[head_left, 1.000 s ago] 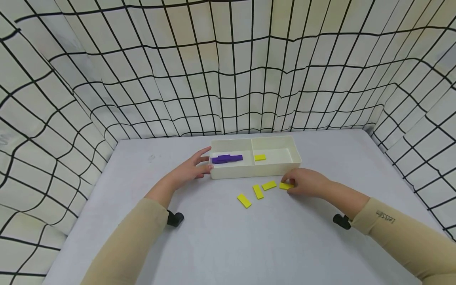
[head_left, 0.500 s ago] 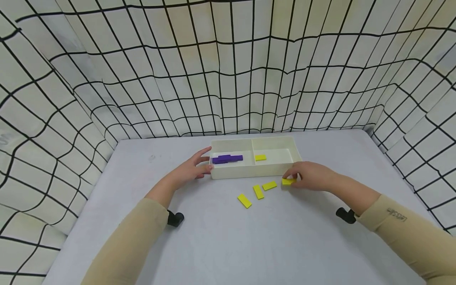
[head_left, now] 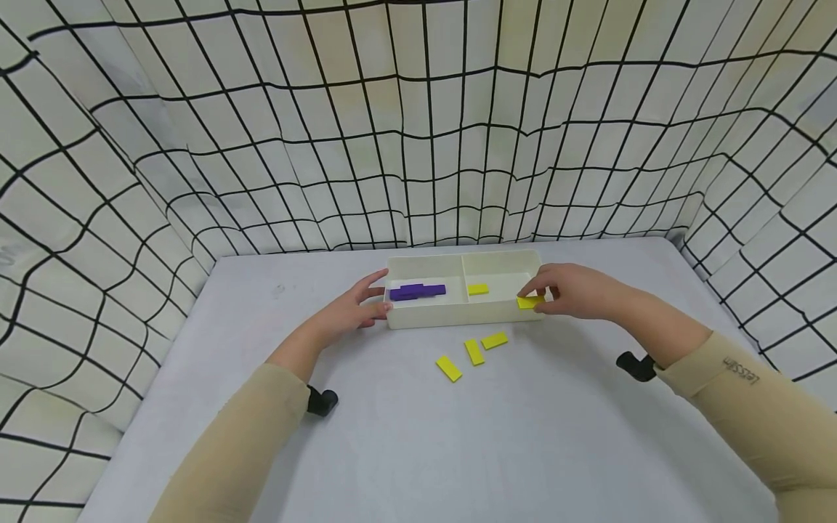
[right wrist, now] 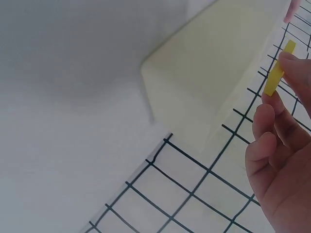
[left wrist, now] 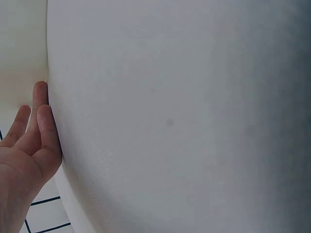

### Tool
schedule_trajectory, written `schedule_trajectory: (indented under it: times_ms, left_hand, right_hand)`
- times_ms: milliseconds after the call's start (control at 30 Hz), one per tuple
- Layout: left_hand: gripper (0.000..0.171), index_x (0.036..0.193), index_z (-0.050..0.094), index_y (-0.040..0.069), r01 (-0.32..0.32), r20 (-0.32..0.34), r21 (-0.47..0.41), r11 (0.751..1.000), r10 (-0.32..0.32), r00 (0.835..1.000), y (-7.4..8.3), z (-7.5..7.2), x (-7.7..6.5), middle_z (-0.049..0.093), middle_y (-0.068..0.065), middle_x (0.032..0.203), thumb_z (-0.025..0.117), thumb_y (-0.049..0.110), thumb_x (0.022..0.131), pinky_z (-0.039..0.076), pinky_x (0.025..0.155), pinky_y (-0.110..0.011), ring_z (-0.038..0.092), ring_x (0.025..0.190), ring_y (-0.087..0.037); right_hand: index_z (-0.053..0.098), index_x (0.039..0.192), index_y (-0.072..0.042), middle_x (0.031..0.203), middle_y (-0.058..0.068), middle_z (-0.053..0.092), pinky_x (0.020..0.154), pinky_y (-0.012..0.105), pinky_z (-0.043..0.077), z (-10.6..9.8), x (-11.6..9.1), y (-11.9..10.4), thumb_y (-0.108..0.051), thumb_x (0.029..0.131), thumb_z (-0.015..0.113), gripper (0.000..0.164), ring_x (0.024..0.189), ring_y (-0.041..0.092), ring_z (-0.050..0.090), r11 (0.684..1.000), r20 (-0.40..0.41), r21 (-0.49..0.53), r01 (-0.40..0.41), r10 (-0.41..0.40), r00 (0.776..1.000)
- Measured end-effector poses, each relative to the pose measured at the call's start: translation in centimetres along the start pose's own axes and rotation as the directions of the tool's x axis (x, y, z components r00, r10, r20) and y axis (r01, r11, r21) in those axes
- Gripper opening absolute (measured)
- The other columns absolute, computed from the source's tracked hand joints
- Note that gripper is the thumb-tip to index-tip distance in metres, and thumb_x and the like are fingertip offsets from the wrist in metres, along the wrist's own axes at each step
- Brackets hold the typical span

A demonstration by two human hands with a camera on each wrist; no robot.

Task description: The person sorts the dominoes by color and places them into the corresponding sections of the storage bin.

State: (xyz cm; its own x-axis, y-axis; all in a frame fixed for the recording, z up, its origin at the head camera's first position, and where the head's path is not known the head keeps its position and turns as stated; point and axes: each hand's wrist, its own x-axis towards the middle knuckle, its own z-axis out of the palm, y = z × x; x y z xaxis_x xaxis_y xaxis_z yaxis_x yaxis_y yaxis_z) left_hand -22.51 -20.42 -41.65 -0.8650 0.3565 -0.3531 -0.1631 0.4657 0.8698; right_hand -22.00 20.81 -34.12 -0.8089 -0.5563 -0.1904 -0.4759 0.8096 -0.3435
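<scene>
A cream two-compartment tray [head_left: 458,314] sits mid-table. Purple tiles [head_left: 416,291] lie in its left compartment and one yellow tile [head_left: 477,289] in the right. My right hand [head_left: 575,290] pinches a yellow tile [head_left: 530,302] [right wrist: 276,75] over the tray's front right corner [right wrist: 204,102]. My left hand [head_left: 356,309] [left wrist: 29,145] rests with straight fingers against the tray's left end. Three more yellow tiles [head_left: 472,352] lie on the table in front of the tray.
The grey table [head_left: 418,436] is walled on three sides by grid-patterned cloth [head_left: 418,145]. Black wrist-camera mounts [head_left: 320,401] show under both forearms. The sleeves are tan.
My right hand picked one yellow tile off the table and carried it up and back to the tray's right compartment. The left hand has stayed still.
</scene>
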Motion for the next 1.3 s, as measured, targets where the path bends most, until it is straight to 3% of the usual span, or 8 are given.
schedule_trajectory:
  times_ms: [267, 533, 867, 1300]
  left_hand:
    - [0.075, 0.155, 0.013, 0.047, -0.018, 0.002, -0.007, 1.000, 0.018, 1.000, 0.1, 0.0, -0.1, 0.021, -0.007, 0.162, 0.061, 0.035, 0.099, 0.039, 0.109, -0.048, 0.056, 0.126, -0.027]
    - [0.076, 0.156, 0.013, 0.047, -0.024, 0.008, -0.011, 1.000, 0.024, 1.000, 0.0, 0.0, 0.0, 0.021, -0.008, 0.162, 0.061, 0.037, 0.099, 0.039, 0.109, -0.047, 0.057, 0.125, -0.026]
    - [0.077, 0.156, 0.013, 0.046, -0.022, 0.010, -0.017, 1.000, 0.022, 1.000, 0.0, -0.1, -0.1, 0.021, -0.008, 0.162, 0.063, 0.038, 0.098, 0.040, 0.109, -0.047, 0.057, 0.125, -0.027]
    - [0.075, 0.156, 0.014, 0.045, -0.011, 0.009, -0.024, 1.000, 0.011, 1.000, 0.3, 0.0, -0.3, 0.022, -0.007, 0.162, 0.062, 0.034, 0.099, 0.040, 0.109, -0.047, 0.057, 0.125, -0.027]
  right_hand:
    - [0.073, 0.120, -0.022, 0.099, -0.001, 0.062, 0.068, 0.031, 0.049, -1.4, 2.3, -0.1, -0.016, 0.089, 0.074, 0.031, 0.087, 0.021, 0.055, 1.000, 0.005, -0.011, 0.007, -0.007, 1.000]
    - [0.072, 0.121, -0.022, 0.100, 0.001, 0.062, 0.078, 0.035, 0.050, -1.6, 5.3, 0.2, -0.020, 0.090, 0.074, 0.031, 0.093, 0.023, 0.054, 0.997, 0.060, -0.076, -0.027, 0.032, 0.998]
    - [0.072, 0.120, -0.021, 0.099, 0.002, 0.061, 0.080, 0.036, 0.047, 0.0, 8.4, 0.9, -0.020, 0.091, 0.073, 0.029, 0.093, 0.022, 0.053, 0.983, 0.138, -0.183, -0.035, 0.061, 0.989]
    - [0.072, 0.119, -0.019, 0.116, 0.004, 0.063, 0.095, 0.045, 0.048, 2.2, 10.5, 0.9, -0.017, 0.093, 0.068, 0.027, 0.104, 0.024, 0.057, 0.963, 0.176, -0.263, -0.048, 0.097, 0.980]
